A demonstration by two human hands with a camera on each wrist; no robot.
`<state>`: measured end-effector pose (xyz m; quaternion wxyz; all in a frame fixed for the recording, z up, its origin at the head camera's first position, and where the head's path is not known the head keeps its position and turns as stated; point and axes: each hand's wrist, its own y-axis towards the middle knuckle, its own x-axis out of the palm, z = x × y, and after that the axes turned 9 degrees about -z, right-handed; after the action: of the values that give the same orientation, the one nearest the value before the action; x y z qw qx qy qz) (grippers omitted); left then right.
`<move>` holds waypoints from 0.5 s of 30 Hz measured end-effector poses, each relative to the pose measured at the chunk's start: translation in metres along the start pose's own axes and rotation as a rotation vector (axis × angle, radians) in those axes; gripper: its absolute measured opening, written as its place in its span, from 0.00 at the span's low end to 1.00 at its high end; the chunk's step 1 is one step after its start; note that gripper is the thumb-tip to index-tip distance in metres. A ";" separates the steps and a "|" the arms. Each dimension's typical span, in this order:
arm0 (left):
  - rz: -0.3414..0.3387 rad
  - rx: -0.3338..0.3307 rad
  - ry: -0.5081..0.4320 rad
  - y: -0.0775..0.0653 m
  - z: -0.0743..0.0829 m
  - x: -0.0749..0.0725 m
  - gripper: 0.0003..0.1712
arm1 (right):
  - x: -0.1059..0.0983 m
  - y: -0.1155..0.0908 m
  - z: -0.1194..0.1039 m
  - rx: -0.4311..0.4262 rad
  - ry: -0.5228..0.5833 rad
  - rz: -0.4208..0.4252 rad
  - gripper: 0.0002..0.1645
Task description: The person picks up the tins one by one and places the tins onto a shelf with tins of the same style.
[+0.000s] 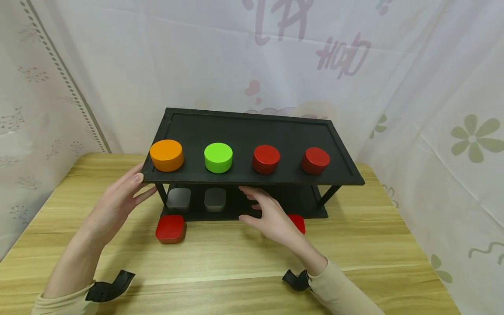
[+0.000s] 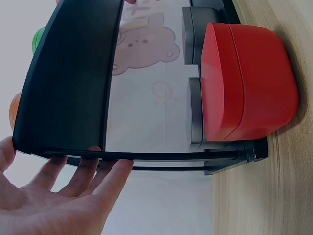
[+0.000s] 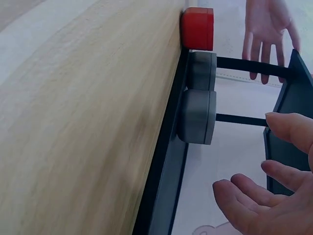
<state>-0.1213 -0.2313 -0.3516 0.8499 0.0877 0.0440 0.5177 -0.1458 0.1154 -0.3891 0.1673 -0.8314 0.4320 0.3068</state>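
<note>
My left hand (image 1: 118, 197) touches the left front corner of a black two-tier shelf (image 1: 248, 131), its fingers fairly straight along that end. In the left wrist view the fingertips (image 2: 88, 159) meet the shelf's end edge. My right hand (image 1: 271, 216) reaches below the upper tier from the front, fingers spread and holding nothing. Left of it on the lower tier stand two grey rounded-square tins (image 1: 179, 199), the nearer one (image 1: 215, 199) apart from the fingers. A red tin (image 1: 170, 229) sits on the table before the shelf; another red one (image 1: 297, 223) is partly hidden behind my right hand.
Along the upper tier's front stand an orange round tin (image 1: 167, 155), a green one (image 1: 218, 157) and two red ones (image 1: 266, 159), the last (image 1: 315, 160) farthest right. The shelf rests on a wooden table (image 1: 220, 271). A printed white cloth (image 1: 220, 57) hangs behind and around it.
</note>
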 end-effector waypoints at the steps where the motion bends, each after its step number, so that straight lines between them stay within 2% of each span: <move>1: 0.000 0.001 -0.004 0.000 0.000 0.000 0.27 | -0.001 -0.002 0.001 0.000 -0.002 0.006 0.40; 8: 0.004 -0.005 -0.019 -0.001 -0.001 0.000 0.27 | -0.010 -0.015 0.007 -0.017 0.019 0.030 0.39; 15: 0.005 -0.005 -0.007 0.000 -0.001 0.000 0.27 | -0.019 -0.027 0.013 -0.032 -0.016 0.056 0.37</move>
<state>-0.1216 -0.2315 -0.3525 0.8490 0.0873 0.0396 0.5196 -0.1369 0.1493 -0.3861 0.1486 -0.8192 0.4487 0.3247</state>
